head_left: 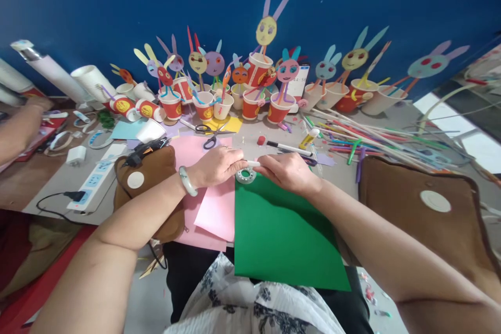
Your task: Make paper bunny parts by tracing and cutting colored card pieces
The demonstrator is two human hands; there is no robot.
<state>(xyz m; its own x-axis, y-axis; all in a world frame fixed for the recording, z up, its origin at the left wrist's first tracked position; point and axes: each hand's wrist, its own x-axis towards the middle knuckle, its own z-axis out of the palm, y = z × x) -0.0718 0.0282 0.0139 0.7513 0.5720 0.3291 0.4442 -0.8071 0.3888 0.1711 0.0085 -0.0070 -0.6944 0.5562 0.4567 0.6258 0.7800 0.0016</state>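
My left hand and my right hand meet over the middle of the table, fingers closed on opposite ends of a short white pen-like stick. Its exact kind is too small to tell. Just under it a roll of tape lies at the top edge of a green paper sheet. Pink paper spreads beneath and beside my left forearm. Scissors with dark handles rest beyond my left hand. A black-and-white marker and a yellow-and-white glue stick lie beyond my right hand.
Paper cups with paper rabbit figures line the blue wall. Pipe cleaners are heaped at right. Brown pouches flank the work area. A power strip with cords lies at left, near another person's arm.
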